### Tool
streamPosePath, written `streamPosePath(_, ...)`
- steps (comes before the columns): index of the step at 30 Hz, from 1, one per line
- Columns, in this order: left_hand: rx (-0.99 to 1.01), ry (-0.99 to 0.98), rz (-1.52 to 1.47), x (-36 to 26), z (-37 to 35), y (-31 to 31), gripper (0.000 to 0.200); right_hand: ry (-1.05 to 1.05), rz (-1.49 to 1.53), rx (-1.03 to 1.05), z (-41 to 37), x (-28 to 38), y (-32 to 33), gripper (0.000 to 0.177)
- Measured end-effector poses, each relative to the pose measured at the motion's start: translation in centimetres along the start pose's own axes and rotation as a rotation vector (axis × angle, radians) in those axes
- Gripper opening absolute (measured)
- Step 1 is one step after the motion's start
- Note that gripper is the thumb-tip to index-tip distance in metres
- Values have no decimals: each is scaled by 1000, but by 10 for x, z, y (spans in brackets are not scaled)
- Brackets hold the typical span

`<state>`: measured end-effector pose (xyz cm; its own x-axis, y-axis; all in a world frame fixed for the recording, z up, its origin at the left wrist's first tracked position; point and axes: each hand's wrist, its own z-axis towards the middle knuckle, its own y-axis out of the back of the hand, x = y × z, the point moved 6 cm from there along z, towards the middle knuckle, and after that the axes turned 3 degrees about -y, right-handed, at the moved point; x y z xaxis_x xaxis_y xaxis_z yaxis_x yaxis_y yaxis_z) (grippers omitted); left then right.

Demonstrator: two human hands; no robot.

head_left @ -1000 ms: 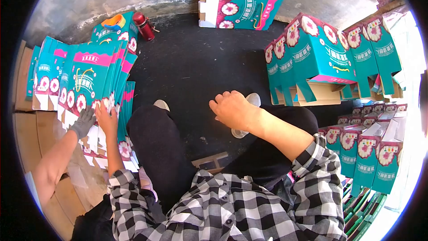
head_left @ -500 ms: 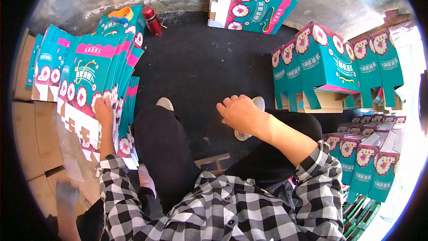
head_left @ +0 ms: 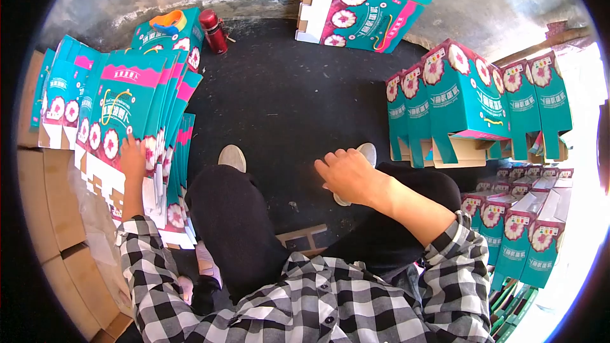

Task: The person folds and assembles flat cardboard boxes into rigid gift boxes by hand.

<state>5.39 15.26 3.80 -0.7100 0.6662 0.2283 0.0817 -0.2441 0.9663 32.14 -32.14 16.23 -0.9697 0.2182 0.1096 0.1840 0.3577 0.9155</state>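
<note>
My left hand point(head_left: 132, 157) rests on the top flattened carton point(head_left: 114, 105) of a leaning stack at the left. Its fingers are stretched out over the printed face, near the white cut flaps. This carton is teal with a pink band, round flower-like pictures and a yellow cord handle. My right hand point(head_left: 348, 176) hangs above my right leg, fingers loosely bent and apart, with nothing seen in it. Under it is one of my shoes point(head_left: 366, 152); the palm is hidden.
Folded-up teal cartons point(head_left: 467, 95) stand at the right, with more rows point(head_left: 515, 228) below them. Another carton point(head_left: 372, 9) leans by the back wall. A red flask point(head_left: 214, 32) and an orange-yellow tape-like ring point(head_left: 169, 22) are at the back left. Brown boxes point(head_left: 60, 200) line the left.
My left hand has slid left across the top carton, away from its right edge. My right hand has dropped slightly. Another person's hand at the lower left has gone from view.
</note>
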Motion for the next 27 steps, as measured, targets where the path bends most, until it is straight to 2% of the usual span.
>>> streamPosePath(3,50,-99,161,-17,7,2,52,-5,-17,22,2,3,0,38)
streamPosePath(6,-34,-163,442,-25,14,11,53,5,-22,15,4,5,-1,38)
streamPosePath(9,-97,-152,504,-26,20,26,49,6,-32,41,5,5,1,37)
streamPosePath(12,-215,-338,383,-56,14,83,47,3,-52,-108,11,-1,4,32)
streamPosePath(13,-183,-364,359,-79,3,116,47,-10,18,-79,17,-3,7,35)
streamPosePath(15,-297,-425,344,-129,-28,183,48,-20,403,-137,27,-3,25,46)
streamPosePath(16,-248,-419,285,-151,-44,214,48,-25,595,-162,31,-2,33,52)
streamPosePath(18,-203,-427,201,-191,-74,262,47,-32,1239,18,45,7,38,65)
streamPosePath(19,-252,-468,214,-210,-87,282,45,37,1432,83,49,14,46,79)
streamPosePath(20,-275,-494,164,-226,-97,294,43,86,1559,57,54,19,51,88)
streamPosePath(22,-285,-601,209,-255,-115,313,40,50,1832,25,70,24,53,90)
streamPosePath(24,-279,-647,183,-273,-129,329,40,102,1933,-17,85,28,66,86)
streamPosePath(25,-278,-666,181,-280,-136,332,41,46,1976,-48,87,28,68,66)
streamPosePath(27,-307,-699,156,-292,-147,328,44,-4,2007,-95,91,28,68,52)
